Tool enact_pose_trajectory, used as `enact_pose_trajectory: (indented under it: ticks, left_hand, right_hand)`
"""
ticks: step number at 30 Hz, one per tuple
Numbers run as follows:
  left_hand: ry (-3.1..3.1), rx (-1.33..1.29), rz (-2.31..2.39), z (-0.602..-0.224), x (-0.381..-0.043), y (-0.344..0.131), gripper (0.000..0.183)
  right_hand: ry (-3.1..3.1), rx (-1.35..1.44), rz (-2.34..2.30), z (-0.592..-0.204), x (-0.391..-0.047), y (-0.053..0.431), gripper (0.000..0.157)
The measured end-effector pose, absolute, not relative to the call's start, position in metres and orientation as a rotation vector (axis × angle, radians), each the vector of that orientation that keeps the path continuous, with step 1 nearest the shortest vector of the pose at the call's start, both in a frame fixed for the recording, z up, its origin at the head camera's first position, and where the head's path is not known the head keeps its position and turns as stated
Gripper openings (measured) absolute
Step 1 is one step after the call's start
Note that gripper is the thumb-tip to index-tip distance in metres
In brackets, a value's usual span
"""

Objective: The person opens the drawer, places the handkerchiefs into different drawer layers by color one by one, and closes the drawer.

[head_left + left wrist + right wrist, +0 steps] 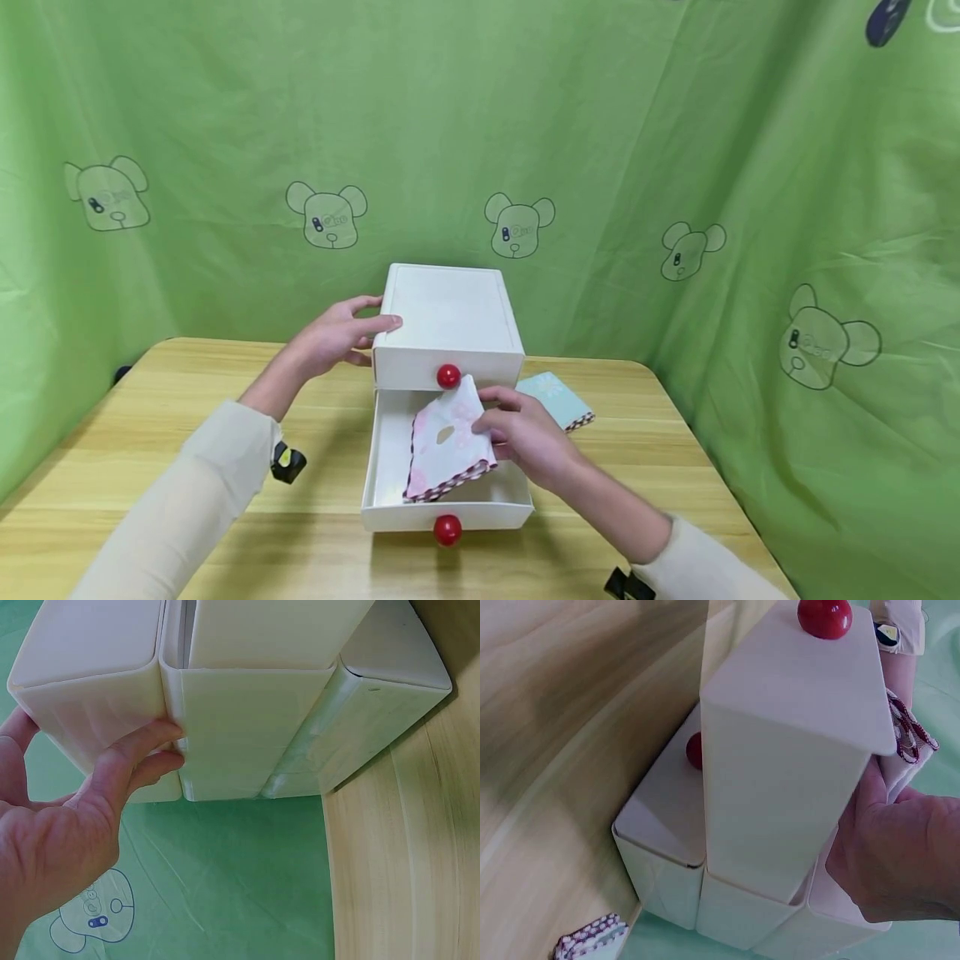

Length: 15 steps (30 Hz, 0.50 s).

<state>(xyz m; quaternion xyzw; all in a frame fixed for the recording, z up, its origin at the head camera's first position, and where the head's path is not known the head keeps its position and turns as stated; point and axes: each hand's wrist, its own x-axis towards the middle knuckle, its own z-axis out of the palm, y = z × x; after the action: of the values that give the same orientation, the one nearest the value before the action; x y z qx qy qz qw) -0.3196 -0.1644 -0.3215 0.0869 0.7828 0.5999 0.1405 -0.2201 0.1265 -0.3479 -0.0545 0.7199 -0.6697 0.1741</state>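
A white drawer cabinet [450, 308] stands on the table, its middle drawer [386, 450] pulled out. My left hand [333, 337] rests against the cabinet's left side, thumb over the top edge; the left wrist view shows fingertips [169, 733] on the side wall, at a seam between tiers. With my right hand [528, 433] I pinch the right edge of a folded cloth [442, 437], white and pink with a checkered border. The cloth is tilted over the drawer, its lower edge near the drawer's front. In the right wrist view, the drawer wall hides part of this hand [900, 847].
A light-blue folded cloth [555, 398] with a checkered edge lies on the table [622, 467] right of the cabinet. Red knobs mark the drawer fronts: the upper knob [448, 377], the middle knob [447, 530] and the lower knob [694, 751]. A green curtain [450, 125] hangs behind.
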Motion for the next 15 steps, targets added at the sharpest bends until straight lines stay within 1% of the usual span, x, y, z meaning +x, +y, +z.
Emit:
enact_pose_trajectory:
  ticks: [15]
  left_hand:
    - [2.25,0.252,1.744,-0.3215,-0.3206,-0.1645,0.09]
  right_hand:
    - [2.017,-0.141,-1.894,-0.3559,-0.2224,0.1217,0.054]
